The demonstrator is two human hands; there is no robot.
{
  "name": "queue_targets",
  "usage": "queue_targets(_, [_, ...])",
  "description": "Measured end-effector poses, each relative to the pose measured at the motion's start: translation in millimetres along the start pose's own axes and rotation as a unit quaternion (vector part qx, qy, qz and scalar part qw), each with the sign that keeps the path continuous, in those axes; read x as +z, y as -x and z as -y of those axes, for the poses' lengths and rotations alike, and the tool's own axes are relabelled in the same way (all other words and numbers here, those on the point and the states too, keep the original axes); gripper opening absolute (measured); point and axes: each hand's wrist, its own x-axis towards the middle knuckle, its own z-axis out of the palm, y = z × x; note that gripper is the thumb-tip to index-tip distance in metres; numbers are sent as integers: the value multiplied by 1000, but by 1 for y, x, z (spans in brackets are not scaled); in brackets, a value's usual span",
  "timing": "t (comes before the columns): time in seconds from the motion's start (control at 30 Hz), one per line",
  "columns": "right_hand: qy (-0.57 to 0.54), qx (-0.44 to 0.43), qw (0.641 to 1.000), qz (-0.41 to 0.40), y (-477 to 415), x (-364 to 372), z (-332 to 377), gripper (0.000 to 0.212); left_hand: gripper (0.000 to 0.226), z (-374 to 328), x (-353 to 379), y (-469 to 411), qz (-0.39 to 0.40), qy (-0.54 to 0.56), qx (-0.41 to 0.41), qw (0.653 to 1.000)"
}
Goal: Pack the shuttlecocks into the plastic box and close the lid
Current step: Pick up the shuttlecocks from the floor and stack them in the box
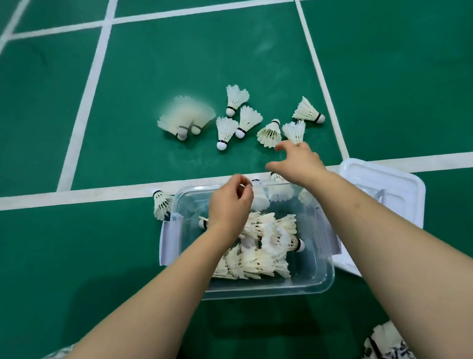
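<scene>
White feathered shuttlecocks (266,245) are lying piled in the clear plastic box (318,269); others (227,129) are lying scattered farther off on the green court floor (65,249). Left hand (231,205) is hovering above the box, fingers loosely curled, empty. Right hand (299,160) is stretching beyond it, fingers spread apart, touching a far shuttlecock (294,130). White lid (394,189) is lying right.

Both hands (230,205) (299,161) forward, fingers loosely spread.

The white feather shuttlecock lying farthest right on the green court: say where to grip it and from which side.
Pinch the white feather shuttlecock at its cork end, coming from the right. It lies on its side, cork pointing right and skirt fanned left, and the firm cork probably tolerates pinching better than feathers.
</scene>
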Motion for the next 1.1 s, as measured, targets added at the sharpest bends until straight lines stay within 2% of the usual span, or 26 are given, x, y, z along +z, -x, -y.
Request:
queue_targets(0.13, [134,38,973,182,-32,6,15,84,11,-7,-26,-25,-76,-7,53,996])
queue_targets(0.23, [237,8,932,274,-52,23,24,84,11,-3,-36,-40,-108,7,50,993])
queue_targets(0.33, [282,-28,904,319,-67,40,28,85,11,6,-39,-45,-108,25,40,993])
queue_targets(0.4, [275,-24,904,327,-75,51,27,80,11,14,-40,-46,-104,36,31,993])
queue_targets(0.57, [254,-12,919,301,-82,62,23,54,11,27,-41,-52,-100,51,12,994])
queue_targets(0.83, [211,-23,935,284,-85,68,21,48,16,29,-43,-54,-113,90,-3,990])
queue_targets(1.1, [210,-16,939,272,-88,72,20,57,16,31,-42,-53,-118,91,-1,989])
